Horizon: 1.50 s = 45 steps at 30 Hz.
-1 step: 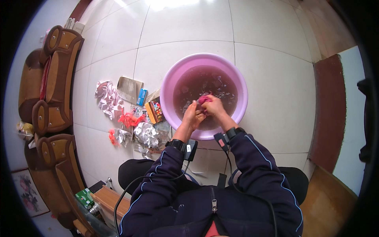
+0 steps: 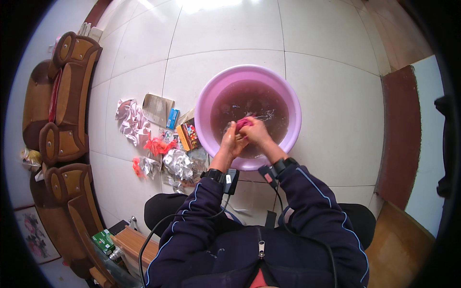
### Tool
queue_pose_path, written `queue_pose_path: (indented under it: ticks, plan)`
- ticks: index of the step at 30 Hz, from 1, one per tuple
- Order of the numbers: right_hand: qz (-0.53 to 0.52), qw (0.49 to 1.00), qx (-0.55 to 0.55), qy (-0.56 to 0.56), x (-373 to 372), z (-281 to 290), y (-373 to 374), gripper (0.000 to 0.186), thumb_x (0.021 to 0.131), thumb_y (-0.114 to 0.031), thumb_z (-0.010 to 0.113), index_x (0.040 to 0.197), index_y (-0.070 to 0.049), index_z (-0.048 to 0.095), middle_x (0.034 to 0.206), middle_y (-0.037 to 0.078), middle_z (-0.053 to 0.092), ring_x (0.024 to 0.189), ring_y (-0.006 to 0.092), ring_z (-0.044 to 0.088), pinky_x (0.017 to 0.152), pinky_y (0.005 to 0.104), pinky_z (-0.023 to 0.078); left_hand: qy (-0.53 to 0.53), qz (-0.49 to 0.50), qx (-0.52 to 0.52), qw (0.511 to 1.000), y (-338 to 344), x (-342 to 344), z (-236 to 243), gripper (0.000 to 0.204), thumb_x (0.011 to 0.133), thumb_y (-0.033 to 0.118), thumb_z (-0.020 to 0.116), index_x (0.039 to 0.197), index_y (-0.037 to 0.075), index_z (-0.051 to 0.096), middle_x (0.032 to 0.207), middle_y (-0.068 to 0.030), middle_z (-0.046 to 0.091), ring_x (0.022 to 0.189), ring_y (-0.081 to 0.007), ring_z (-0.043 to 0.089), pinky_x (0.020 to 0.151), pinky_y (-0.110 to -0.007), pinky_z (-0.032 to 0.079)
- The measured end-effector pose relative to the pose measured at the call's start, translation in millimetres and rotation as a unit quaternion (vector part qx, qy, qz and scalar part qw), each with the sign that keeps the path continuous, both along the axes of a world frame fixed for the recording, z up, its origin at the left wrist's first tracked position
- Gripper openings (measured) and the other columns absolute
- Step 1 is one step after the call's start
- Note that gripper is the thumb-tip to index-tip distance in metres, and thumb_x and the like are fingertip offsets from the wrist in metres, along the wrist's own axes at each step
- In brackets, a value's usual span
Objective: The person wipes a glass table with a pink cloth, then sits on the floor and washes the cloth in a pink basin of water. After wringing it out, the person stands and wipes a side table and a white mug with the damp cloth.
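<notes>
A pink plastic basin (image 2: 296, 117) stands on the floor in front of me, holding murky reddish-brown water (image 2: 261, 96). Over the near part of the water, a wet pink cloth (image 2: 245, 122) is bunched between my two hands. My right hand (image 2: 258, 132) grips it from the right, fingers curled round it. On the other side my left hand (image 2: 234, 142) is cupped against the cloth, its thumb pointing up and its fingers curled underneath. The hands hide much of the cloth.
Left of the basin lie crumpled paper (image 2: 177, 163), red plastic scraps (image 2: 159, 145), a small blue box (image 2: 172, 118) and a colourful carton (image 2: 188, 134). A brown sofa (image 2: 72, 101) lines the left side. Cables (image 2: 165, 218) run from devices on both wrists.
My right hand and the pink cloth have shifted slightly left, closer to my left hand. The ripples and foam on the water look different.
</notes>
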State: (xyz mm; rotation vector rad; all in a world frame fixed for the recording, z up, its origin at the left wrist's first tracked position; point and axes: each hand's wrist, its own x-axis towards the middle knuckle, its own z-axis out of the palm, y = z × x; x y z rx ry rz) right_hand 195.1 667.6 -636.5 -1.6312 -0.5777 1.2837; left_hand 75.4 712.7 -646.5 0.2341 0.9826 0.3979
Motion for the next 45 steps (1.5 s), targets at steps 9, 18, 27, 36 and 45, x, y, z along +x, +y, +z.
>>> queue_pose_path:
  ticks: [9, 18, 27, 36, 45]
  plan:
    - [-0.047, 0.960, -0.015, -0.275, -21, 39, 1, 0.025, 0.080, -0.033, 0.059, 0.082, -0.008, 0.058, 0.077, 0.020, 0.064, 0.074, 0.0418, 0.062, 0.065, 0.0499, 0.049, -0.096, 0.074, 0.082, 0.989, -7, 7, 3, 0.010, 0.091, 0.011, 0.052, 0.096, 0.007, 0.058, 0.089, -0.0063, 0.062, 0.079, -0.0179, 0.061, 0.067, -0.031, 0.053]
    - [-0.076, 0.956, 0.149, -0.239, -65, 37, -16, 0.021, 0.083, -0.025, 0.059, 0.097, -0.009, 0.055, 0.087, 0.018, 0.057, 0.084, 0.0376, 0.057, 0.076, 0.0462, 0.047, 0.006, 0.034, 0.165, 0.986, 25, -9, 15, 0.017, 0.097, 0.023, 0.046, 0.098, 0.007, 0.052, 0.084, -0.0072, 0.059, 0.074, -0.0193, 0.060, 0.063, -0.033, 0.054]
    - [-0.112, 0.944, 0.002, -0.309, -14, 23, 2, 0.020, 0.086, -0.027, 0.055, 0.093, -0.009, 0.055, 0.093, 0.017, 0.058, 0.086, 0.0382, 0.058, 0.074, 0.0478, 0.047, -0.002, 0.046, 0.146, 0.988, -5, 16, 15, 0.012, 0.095, 0.017, 0.048, 0.102, 0.008, 0.051, 0.095, -0.0044, 0.058, 0.083, -0.0151, 0.057, 0.074, -0.031, 0.051]
    - [-0.095, 0.934, -0.019, -0.345, -27, 30, -5, 0.016, 0.081, -0.022, 0.057, 0.092, -0.010, 0.054, 0.088, 0.014, 0.058, 0.081, 0.0376, 0.058, 0.074, 0.0450, 0.048, 0.001, 0.052, 0.135, 0.989, 6, 3, 15, 0.014, 0.095, 0.018, 0.049, 0.099, 0.006, 0.053, 0.088, -0.0049, 0.058, 0.080, -0.0156, 0.057, 0.072, -0.031, 0.051]
    - [0.049, 0.990, 0.121, -0.058, 0, -13, 2, 0.047, 0.073, -0.018, 0.064, 0.118, -0.007, 0.055, 0.113, 0.017, 0.062, 0.105, 0.0284, 0.060, 0.090, 0.0356, 0.046, -0.043, 0.086, 0.186, 0.978, 24, 2, 23, 0.031, 0.096, 0.027, 0.048, 0.119, 0.005, 0.048, 0.108, -0.0122, 0.057, 0.098, -0.0227, 0.057, 0.089, -0.038, 0.046]
